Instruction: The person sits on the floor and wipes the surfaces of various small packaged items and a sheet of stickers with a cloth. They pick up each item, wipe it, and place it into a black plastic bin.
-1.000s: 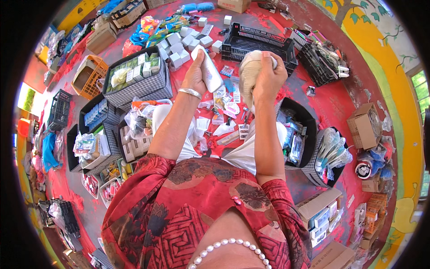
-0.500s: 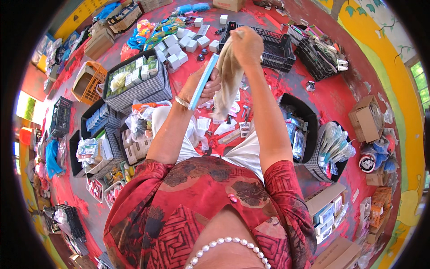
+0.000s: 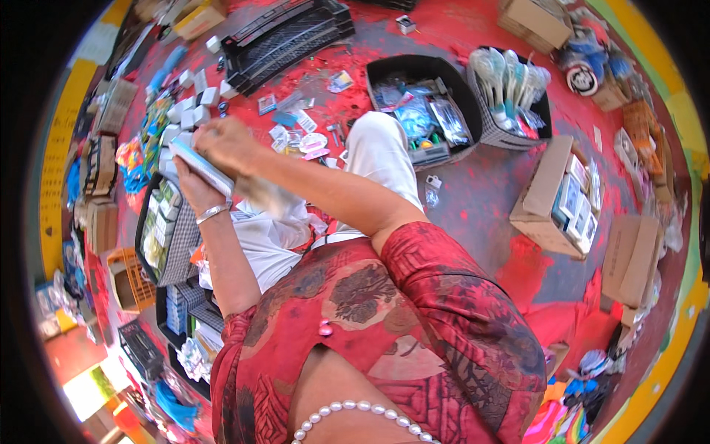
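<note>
My left hand (image 3: 198,191) is closed on a flat box (image 3: 201,164), light blue and white, tilted in front of me. Close over its upper end is my right hand (image 3: 231,144), with fingers closed on a beige-brown cloth (image 3: 268,197). The cloth is smeared by motion and hangs below my right forearm, beside the box. Whether it touches the box, I cannot tell.
Small white boxes (image 3: 194,117) lie heaped beyond my hands, near a black crate (image 3: 292,43). Loose cards and packets (image 3: 299,137) litter the red-stained floor. To the right stand a packet-filled basket (image 3: 467,145), a basket of long-handled brushes (image 3: 510,89) and a cardboard box (image 3: 538,194).
The view has turned to the right. The box is now held lower and tilted the other way, and my right hand has brought the cloth from above down close over it.
</note>
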`<state>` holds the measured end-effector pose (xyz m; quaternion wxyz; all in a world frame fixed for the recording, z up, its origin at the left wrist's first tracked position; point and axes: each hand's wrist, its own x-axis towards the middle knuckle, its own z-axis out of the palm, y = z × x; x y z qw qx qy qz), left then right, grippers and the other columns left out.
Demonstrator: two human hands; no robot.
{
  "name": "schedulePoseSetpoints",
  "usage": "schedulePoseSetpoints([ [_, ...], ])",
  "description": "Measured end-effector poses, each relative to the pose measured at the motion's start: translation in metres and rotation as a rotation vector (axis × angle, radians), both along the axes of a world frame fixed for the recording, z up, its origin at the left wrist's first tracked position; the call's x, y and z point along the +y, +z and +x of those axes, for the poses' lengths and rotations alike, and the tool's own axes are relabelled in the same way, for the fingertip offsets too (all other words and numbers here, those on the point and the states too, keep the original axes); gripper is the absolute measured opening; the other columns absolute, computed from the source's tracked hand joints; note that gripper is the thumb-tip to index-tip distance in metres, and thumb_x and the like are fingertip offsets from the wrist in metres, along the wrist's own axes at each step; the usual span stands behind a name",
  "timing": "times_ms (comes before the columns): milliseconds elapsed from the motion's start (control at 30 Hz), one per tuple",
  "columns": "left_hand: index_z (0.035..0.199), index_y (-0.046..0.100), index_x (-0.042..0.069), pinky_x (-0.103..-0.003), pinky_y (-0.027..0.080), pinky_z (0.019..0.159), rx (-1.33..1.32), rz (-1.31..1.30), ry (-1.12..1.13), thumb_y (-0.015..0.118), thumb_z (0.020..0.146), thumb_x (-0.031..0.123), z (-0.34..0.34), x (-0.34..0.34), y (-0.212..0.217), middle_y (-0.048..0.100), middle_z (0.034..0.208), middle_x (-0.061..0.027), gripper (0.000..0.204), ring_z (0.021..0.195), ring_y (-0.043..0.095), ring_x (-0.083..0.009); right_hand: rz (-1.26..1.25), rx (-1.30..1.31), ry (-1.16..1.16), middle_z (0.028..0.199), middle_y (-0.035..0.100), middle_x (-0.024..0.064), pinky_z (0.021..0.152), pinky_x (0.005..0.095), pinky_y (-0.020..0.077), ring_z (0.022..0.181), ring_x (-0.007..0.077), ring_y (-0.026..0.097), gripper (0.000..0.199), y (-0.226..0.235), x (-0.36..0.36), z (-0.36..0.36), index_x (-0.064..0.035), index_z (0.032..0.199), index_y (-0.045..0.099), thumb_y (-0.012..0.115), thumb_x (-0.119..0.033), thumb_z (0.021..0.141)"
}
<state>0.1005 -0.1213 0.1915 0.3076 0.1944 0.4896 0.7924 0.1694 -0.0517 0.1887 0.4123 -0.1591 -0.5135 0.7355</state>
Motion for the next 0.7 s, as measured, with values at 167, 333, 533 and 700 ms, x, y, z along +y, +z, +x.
schedulePoseSetpoints([
  [167, 0.116, 0.049, 0.002, -0.039, 0.045, 0.088, -0.028, -0.162, -0.017, 0.033, 0.091, 0.049, -0.003, 0.005, -0.009, 0.053, 0.113, -0.0142, 0.055, 0.101, 0.055, -0.0274, 0.069, -0.17, -0.138, 0.075, 0.065, 0.0162, 0.066, 0.0324, 0.0473, 0.072, 0.0225, 0.063, 0.03, 0.004, -0.006, 0.009, 0.0003, 0.074, 0.066, 0.062, -0.029, 0.074],
  [333, 0.116, 0.048, 0.002, -0.038, 0.047, 0.086, -0.003, -0.233, -0.076, 0.032, 0.091, 0.048, -0.004, 0.023, -0.002, 0.055, 0.11, -0.0148, 0.055, 0.099, 0.056, -0.028, 0.194, -0.14, -0.271, 0.073, 0.062, 0.0202, 0.065, 0.037, 0.0468, 0.071, 0.0315, 0.062, 0.032, 0.01, 0.007, 0.021, 0.0002, 0.074, 0.064, 0.059, -0.032, 0.074],
  [533, 0.115, 0.046, -0.003, -0.035, 0.049, 0.077, 0.276, -0.396, 0.067, 0.034, 0.092, 0.043, 0.021, 0.053, 0.021, 0.054, 0.107, -0.0165, 0.053, 0.094, 0.057, -0.0261, 0.422, -0.287, -0.318, 0.094, 0.051, 0.0189, 0.08, 0.0413, 0.0405, 0.095, 0.0346, 0.049, 0.037, 0.012, 0.027, 0.063, -0.0067, 0.091, 0.065, 0.064, -0.037, 0.07],
  [700, 0.118, 0.043, -0.006, -0.035, 0.047, 0.079, 0.32, -0.314, 0.099, 0.036, 0.092, 0.042, 0.038, 0.064, 0.032, 0.052, 0.11, -0.0172, 0.055, 0.094, 0.055, -0.0246, 0.799, -0.529, -0.478, 0.091, 0.051, 0.0176, 0.081, 0.0432, 0.0387, 0.096, 0.0342, 0.046, 0.04, 0.025, 0.032, 0.093, -0.0097, 0.093, 0.067, 0.067, -0.035, 0.062],
])
